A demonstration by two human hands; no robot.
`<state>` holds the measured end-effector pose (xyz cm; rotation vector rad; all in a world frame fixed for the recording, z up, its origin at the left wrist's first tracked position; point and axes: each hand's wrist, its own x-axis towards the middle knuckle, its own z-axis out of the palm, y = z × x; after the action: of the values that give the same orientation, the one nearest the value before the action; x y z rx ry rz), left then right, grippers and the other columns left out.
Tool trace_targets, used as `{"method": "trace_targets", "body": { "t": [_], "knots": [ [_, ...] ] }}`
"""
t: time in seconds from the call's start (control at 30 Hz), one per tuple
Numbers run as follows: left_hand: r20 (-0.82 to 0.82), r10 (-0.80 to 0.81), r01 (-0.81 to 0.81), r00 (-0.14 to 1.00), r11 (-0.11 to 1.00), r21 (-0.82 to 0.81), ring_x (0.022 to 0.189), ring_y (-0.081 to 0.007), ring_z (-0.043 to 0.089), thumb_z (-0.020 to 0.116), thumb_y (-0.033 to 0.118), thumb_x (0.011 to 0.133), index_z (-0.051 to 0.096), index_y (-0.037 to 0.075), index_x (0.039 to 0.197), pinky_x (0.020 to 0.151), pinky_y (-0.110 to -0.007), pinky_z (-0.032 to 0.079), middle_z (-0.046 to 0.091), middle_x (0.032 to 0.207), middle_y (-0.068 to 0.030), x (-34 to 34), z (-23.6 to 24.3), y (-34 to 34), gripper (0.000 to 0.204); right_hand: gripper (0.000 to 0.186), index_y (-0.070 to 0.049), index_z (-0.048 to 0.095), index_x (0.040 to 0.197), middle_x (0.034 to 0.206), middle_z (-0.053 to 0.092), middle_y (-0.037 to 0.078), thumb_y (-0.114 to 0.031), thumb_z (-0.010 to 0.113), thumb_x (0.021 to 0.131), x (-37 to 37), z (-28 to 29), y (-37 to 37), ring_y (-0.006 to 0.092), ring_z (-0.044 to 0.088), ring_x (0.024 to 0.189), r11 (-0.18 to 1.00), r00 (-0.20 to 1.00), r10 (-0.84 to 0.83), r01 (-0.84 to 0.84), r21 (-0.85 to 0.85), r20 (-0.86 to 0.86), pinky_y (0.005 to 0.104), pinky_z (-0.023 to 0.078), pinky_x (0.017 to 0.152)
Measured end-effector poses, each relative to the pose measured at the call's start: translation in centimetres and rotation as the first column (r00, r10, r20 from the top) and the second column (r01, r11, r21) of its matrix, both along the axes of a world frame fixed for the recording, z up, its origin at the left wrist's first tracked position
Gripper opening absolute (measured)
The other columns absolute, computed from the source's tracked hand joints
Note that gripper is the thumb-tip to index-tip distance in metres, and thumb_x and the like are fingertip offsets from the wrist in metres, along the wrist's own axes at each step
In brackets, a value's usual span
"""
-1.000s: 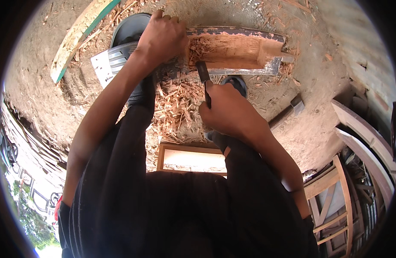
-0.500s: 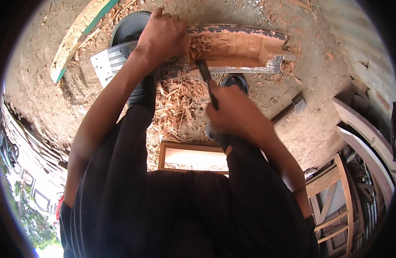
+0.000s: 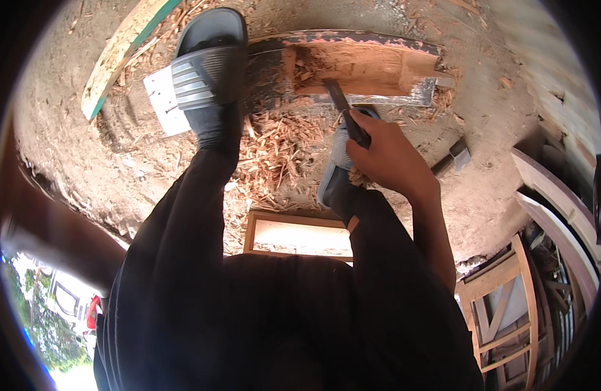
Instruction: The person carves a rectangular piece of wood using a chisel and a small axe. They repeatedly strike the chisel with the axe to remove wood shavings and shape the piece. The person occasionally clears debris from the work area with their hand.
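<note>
My right hand [image 3: 388, 153] is closed round a dark chisel [image 3: 340, 101]. The chisel slants up and to the left. Its blade end lies over the near edge of a hollow cut in a long wooden piece [image 3: 372, 68]. Dark, worn paint covers the outside of that piece, and the cut wood inside is reddish. Loose wood chips [image 3: 308, 70] sit at the hollow's left end. My left foot, in a dark slide sandal [image 3: 206, 78], rests at the piece's left end. At the left edge a blurred brown shape looks like my left forearm; the hand itself is out of view.
Wood chips [image 3: 271, 163] are heaped between my feet. A green-edged plank [image 3: 111, 65] lies at the upper left. To the right are a tool with a metal end [image 3: 459, 155], curved boards [image 3: 555, 189] and a wooden frame [image 3: 496, 287]. Another frame [image 3: 250, 234] lies close to me.
My left hand has left the wooden piece and swung out to the left, beyond view. My right hand and the chisel have shifted to the right.
</note>
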<state>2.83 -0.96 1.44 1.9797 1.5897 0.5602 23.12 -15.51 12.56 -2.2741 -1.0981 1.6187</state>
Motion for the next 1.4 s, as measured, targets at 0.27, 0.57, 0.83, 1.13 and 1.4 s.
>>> {"method": "trace_targets", "body": {
  "t": [0.27,0.57,0.83,1.13,1.4],
  "knots": [
    [-0.015,0.029,-0.029,0.999,0.999,0.013,0.125,-0.0228,0.043,0.062,0.031,0.09,0.042,0.007,0.138,0.105,-0.034,0.034,0.047,0.134,-0.0113,-1.7,-1.3,-0.3,0.057,0.055,0.005,0.049,0.131,0.078,0.061,0.022,-0.019,0.058,0.082,0.0,-0.3,0.8,0.0263,0.061,0.067,0.998,0.998,0.064,-0.064,-0.018,-0.006,0.0362,0.047,0.066],
    [-0.004,0.021,-0.021,1.0,1.0,0.014,0.124,-0.0225,0.045,0.062,0.031,0.09,0.044,0.007,0.137,0.105,-0.034,0.034,0.049,0.132,-0.0114,-1.7,-0.9,-0.7,0.055,0.052,0.004,0.051,0.129,0.08,0.061,0.022,-0.019,0.057,0.082,-0.2,-0.4,0.7,0.0269,0.062,0.069,0.998,0.998,0.064,-0.063,-0.022,0.012,0.0367,0.047,0.067],
    [-0.01,0.006,-0.006,1.0,1.0,0.024,0.123,-0.0222,0.046,0.062,0.031,0.09,0.046,0.006,0.135,0.105,-0.034,0.035,0.05,0.131,-0.0115,-1.6,0.1,-0.5,0.054,0.045,0.002,0.054,0.122,0.075,0.059,0.02,-0.018,0.056,0.082,0.2,-0.1,1.4,0.026,0.058,0.065,0.996,0.998,0.058,-0.06,-0.068,-0.028,0.0379,0.045,0.064],
    [-0.014,-0.018,0.018,1.0,0.999,0.028,0.123,-0.0218,0.047,0.062,0.031,0.091,0.047,0.006,0.134,0.105,-0.034,0.035,0.052,0.13,-0.0116,-1.6,0.4,-0.2,0.052,0.035,0.003,0.054,0.107,0.086,0.06,0.024,-0.022,0.054,0.082,-0.1,-0.1,1.3,0.0384,0.058,0.083,0.994,0.997,0.074,-0.077,-0.072,-0.032,0.0459,0.046,0.077],
    [-0.023,-0.03,0.03,0.999,0.999,0.02,0.122,-0.0215,0.049,0.062,0.031,0.091,0.049,0.006,0.133,0.105,-0.034,0.035,0.054,0.129,-0.0116,-1.8,0.8,-0.4,0.05,0.033,0.002,0.054,0.102,0.094,0.061,0.027,-0.024,0.052,0.083,-0.1,-0.1,1.5,0.0437,0.058,0.095,0.991,0.996,0.085,-0.088,-0.102,-0.029,0.0502,0.046,0.084]
  ]
}}
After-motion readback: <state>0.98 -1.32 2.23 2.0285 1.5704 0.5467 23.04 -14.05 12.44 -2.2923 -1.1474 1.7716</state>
